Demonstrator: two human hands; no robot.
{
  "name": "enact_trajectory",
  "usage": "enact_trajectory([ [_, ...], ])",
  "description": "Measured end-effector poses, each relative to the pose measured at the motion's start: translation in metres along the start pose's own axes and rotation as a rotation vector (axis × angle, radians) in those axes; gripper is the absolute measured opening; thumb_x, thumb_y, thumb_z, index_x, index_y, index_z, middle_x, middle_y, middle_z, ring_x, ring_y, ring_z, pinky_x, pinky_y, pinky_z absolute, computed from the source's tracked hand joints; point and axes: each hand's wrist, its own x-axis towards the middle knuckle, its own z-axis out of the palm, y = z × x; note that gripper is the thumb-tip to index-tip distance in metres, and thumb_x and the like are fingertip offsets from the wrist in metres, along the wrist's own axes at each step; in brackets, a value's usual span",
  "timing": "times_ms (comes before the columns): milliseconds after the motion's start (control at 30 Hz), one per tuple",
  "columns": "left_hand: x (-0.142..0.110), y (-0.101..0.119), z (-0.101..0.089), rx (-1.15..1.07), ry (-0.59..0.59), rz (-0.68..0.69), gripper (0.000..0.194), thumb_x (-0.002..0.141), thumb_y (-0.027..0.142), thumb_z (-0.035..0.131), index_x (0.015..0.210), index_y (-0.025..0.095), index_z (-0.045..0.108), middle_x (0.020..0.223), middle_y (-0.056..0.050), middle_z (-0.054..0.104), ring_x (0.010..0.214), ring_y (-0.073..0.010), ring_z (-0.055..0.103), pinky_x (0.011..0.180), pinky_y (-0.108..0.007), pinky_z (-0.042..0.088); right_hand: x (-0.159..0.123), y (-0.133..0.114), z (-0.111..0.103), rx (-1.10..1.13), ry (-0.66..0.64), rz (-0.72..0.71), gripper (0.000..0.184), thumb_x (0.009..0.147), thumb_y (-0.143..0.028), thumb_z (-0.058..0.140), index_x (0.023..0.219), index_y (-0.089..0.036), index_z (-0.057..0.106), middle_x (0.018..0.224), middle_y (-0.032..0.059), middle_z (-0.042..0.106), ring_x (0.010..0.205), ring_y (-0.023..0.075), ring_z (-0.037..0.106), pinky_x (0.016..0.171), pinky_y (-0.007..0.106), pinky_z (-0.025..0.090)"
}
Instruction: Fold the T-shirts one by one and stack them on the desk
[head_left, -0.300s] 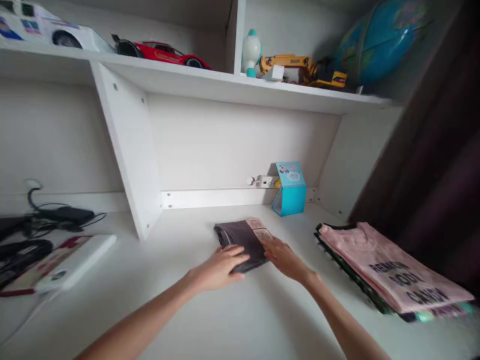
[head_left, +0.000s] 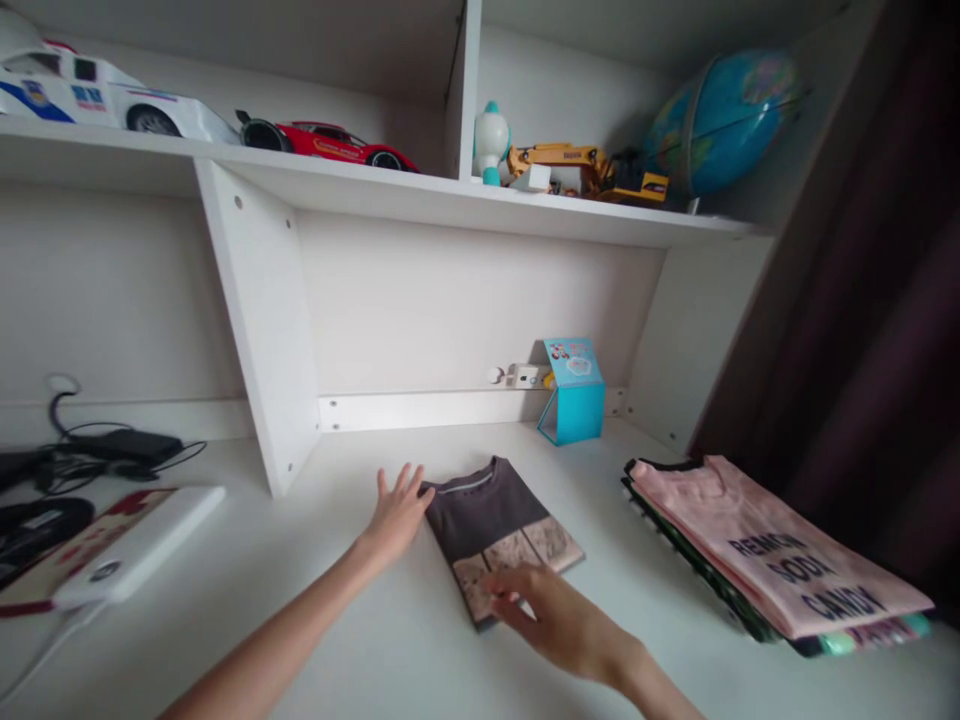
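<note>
Logged from my remote seat, head view.

**Hands, 2.** The left hand (head_left: 397, 518) is open, fingers spread, just beside the shirt's left edge at frame centre, holding nothing. The right hand (head_left: 555, 620) is half open with its fingers (head_left: 499, 590) curved down onto the shirt's lower edge; I cannot tell whether they have hold of the cloth or only touch it.

**At the hands, 1.** A dark grey T-shirt (head_left: 491, 530) with a tan patterned band lies folded flat on the white desk (head_left: 300, 650), at lower centre, collar toward the wall.

**Right of frame, 1 stack.** Folded clothes (head_left: 772, 545) sit with a pink printed shirt on top; I count at least 3 layers, though the exact number is unclear.

**Back of desk, 1.** A blue card box (head_left: 574, 400) stands on end.

**Left of desk.** There is 1 white slab (head_left: 139, 545) and 1 tangle of black cables (head_left: 120, 445).

**Upper shelf.** I count 2 toy cars, white (head_left: 90, 95) and red (head_left: 330, 145), plus 1 toy excavator (head_left: 585, 170), 1 small white figure (head_left: 491, 142) and 1 globe (head_left: 720, 125).
</note>
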Motion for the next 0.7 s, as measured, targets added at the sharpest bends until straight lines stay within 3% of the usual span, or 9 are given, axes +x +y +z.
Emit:
enact_trajectory([
  [100, -0.002, -0.001, 0.003, -0.124, -0.068, -0.13, 0.045, 0.086, 0.022, 0.033, 0.13, 0.016, 0.039, 0.126, -0.019, 0.047, 0.116, -0.0319, 0.042, 0.09, -0.055, 0.031, 0.006, 0.007, -0.002, -0.048, 0.03, 0.086, 0.041, 0.088, -0.028, 0.037, 0.127, -0.02, 0.046, 0.129, 0.0103, 0.047, 0.117, 0.0216, 0.043, 0.096, 0.033, 0.033],
  [167, -0.005, 0.007, 0.006, -0.216, -0.091, -0.135, 0.046, 0.086, 0.029, 0.034, 0.13, 0.013, 0.039, 0.114, -0.017, 0.056, 0.107, -0.0286, 0.05, 0.085, -0.044, 0.04, 0.015, 0.024, 0.002, -0.155, 0.003, 0.249, 0.046, 0.088, -0.029, 0.037, 0.133, -0.017, 0.037, 0.137, 0.0151, 0.034, 0.124, 0.0289, 0.032, 0.097, 0.044, 0.03],
  [233, -0.007, 0.015, 0.008, -0.268, -0.078, -0.129, 0.045, 0.084, 0.029, 0.039, 0.126, 0.014, 0.044, 0.112, -0.014, 0.058, 0.106, -0.0264, 0.051, 0.082, -0.036, 0.043, 0.021, 0.04, 0.009, -0.177, -0.024, 0.34, 0.048, 0.088, -0.031, 0.036, 0.135, -0.022, 0.032, 0.14, 0.0141, 0.029, 0.126, 0.0319, 0.028, 0.094, 0.049, 0.032],
  [300, -0.008, 0.019, 0.008, -0.329, -0.059, -0.141, 0.041, 0.082, 0.026, 0.042, 0.121, 0.016, 0.049, 0.115, -0.011, 0.058, 0.108, -0.0238, 0.05, 0.085, -0.032, 0.041, 0.022, 0.051, 0.015, -0.16, 0.01, 0.373, 0.049, 0.087, -0.032, 0.038, 0.134, -0.023, 0.033, 0.139, 0.0129, 0.032, 0.125, 0.0313, 0.03, 0.092, 0.046, 0.034],
  [433, -0.01, 0.023, -0.002, -0.51, -0.114, -0.175, 0.04, 0.08, 0.031, 0.046, 0.114, 0.014, 0.055, 0.101, -0.009, 0.064, 0.092, -0.0203, 0.059, 0.08, -0.026, 0.042, 0.01, 0.054, 0.016, -0.15, 0.105, 0.48, 0.041, 0.084, -0.032, 0.041, 0.114, -0.006, 0.052, 0.112, 0.0229, 0.054, 0.105, 0.0324, 0.049, 0.081, 0.039, 0.039],
  [533, -0.017, 0.03, -0.016, -0.587, -0.226, -0.144, 0.044, 0.074, 0.033, 0.052, 0.114, 0.015, 0.055, 0.101, -0.009, 0.065, 0.091, -0.0223, 0.06, 0.079, -0.028, 0.042, -0.002, 0.053, 0.013, -0.09, 0.111, 0.495, 0.031, 0.078, -0.036, 0.05, 0.093, -0.01, 0.058, 0.088, 0.0151, 0.062, 0.085, 0.0264, 0.058, 0.07, 0.032, 0.04],
  [700, -0.032, 0.055, -0.029, -0.736, -0.36, -0.125, 0.056, 0.068, 0.024, 0.054, 0.123, 0.012, 0.048, 0.118, -0.012, 0.056, 0.099, -0.0229, 0.056, 0.083, -0.028, 0.042, -0.021, 0.054, 0.012, 0.027, 0.162, 0.445, 0.013, 0.073, -0.022, 0.052, 0.084, -0.016, 0.055, 0.079, 0.0044, 0.063, 0.073, 0.015, 0.057, 0.062, 0.021, 0.037],
])
